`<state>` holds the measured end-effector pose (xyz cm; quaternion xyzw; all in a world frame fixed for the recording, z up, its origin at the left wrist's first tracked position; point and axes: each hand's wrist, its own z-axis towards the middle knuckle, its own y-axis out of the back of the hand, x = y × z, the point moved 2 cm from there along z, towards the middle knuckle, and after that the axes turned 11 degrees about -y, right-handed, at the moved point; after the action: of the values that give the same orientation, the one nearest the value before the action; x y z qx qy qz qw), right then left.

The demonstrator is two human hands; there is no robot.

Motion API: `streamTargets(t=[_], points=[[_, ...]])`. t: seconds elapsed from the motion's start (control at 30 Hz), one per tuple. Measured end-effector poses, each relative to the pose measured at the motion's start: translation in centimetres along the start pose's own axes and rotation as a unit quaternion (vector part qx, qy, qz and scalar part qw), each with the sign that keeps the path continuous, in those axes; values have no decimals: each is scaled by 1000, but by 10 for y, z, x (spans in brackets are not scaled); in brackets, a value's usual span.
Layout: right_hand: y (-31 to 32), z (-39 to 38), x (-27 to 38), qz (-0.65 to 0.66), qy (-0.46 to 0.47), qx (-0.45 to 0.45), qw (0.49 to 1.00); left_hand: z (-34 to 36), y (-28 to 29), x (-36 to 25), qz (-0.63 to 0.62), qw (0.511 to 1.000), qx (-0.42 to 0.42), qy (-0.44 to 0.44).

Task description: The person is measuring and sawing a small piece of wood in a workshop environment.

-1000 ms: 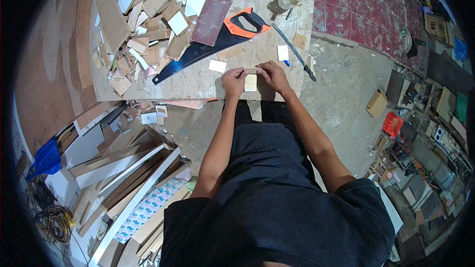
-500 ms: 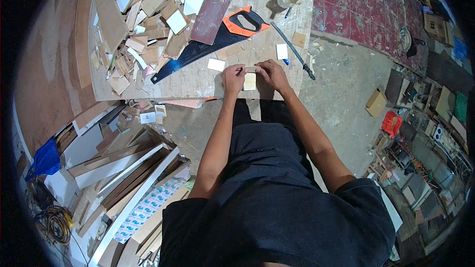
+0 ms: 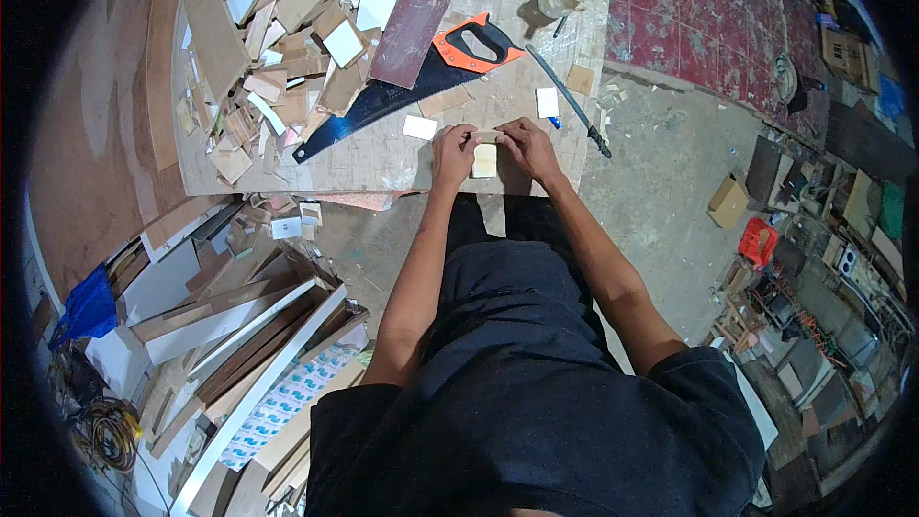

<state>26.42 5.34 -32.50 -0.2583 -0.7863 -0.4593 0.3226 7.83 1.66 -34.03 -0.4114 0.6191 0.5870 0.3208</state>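
**Both hands closed on a small block at the desk's near edge**

Head view: The left hand (image 3: 452, 148) and right hand (image 3: 525, 146) meet at the near edge of the desk (image 3: 383, 158), fingers curled inward. Between them lies a small pale wooden block (image 3: 484, 161), flat on the desk; its long axis runs away from the person. Both hands pinch at its far end, where a thin strip appears to cross between the fingertips; the detail is too small to confirm. The block sits just below and between the two hands, equally near to each.

Beyond the hands lies a handsaw (image 3: 412, 81) with an orange handle, blade pointing to the person's left. A small white tile (image 3: 419, 127) rests just left of the left hand. A heap of wood offcuts (image 3: 268, 48) covers the desk's left part.
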Motion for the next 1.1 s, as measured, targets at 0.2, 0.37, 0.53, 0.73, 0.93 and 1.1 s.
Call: streamTargets(t=[0.2,0.37,0.53,0.73,0.93,1.1], points=[[0,0,0,-11,0,-3,1000,0,1,-3,-2,1000,-6,14],[0,1,-1,-13,9,-5,1000,2,0,-1,-5,1000,4,18],[-2,0,0,-2,9,-18,1000,1,-2,3,-8,1000,-3,29],[4,0,5,-40,-27,-12,999,3,-5,5,-10,999,0,42],[45,-1,-28,-55,-71,-286,954,5,-10,8,7,997,-2,73],[89,-10,-71,-222,-149,-346,899,3,-10,11,8,994,-13,108]])
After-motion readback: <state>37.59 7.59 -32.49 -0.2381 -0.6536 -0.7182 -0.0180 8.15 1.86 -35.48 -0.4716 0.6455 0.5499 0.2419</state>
